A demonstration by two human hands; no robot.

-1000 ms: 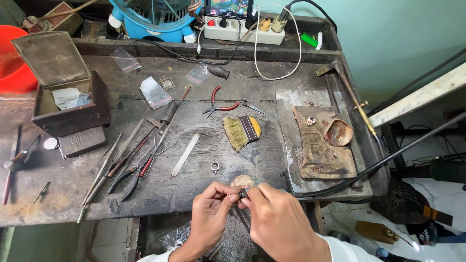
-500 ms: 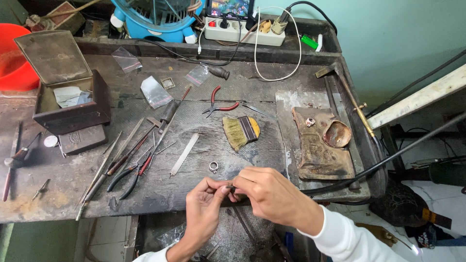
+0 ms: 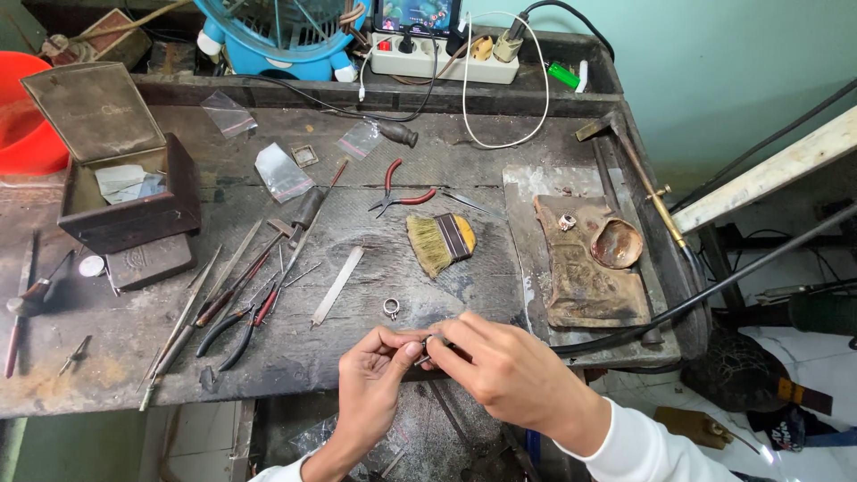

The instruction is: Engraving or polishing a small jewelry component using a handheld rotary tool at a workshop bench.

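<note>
My left hand (image 3: 375, 379) and my right hand (image 3: 509, 370) meet at the front edge of a worn metal workbench (image 3: 107, 357). Between their fingertips sits a small silver ring (image 3: 429, 340), pinched by the left thumb and finger. My right hand holds a thin metal tool against it; the tool's tip is mostly hidden by the fingers. A second silver ring (image 3: 391, 308) lies on the bench just beyond my left hand.
Red-handled pliers (image 3: 402, 192), a flat brush (image 3: 442, 241), a metal file (image 3: 337, 286) and several long tools (image 3: 237, 299) lie across the bench. An open dark box (image 3: 125, 192) stands at left, a brown soldering pad (image 3: 585, 259) with a ring at right. Fan and power strip at back.
My two hands have moved up from below the bench edge onto its front lip, staying together around the small ring. The view has shifted slightly.
</note>
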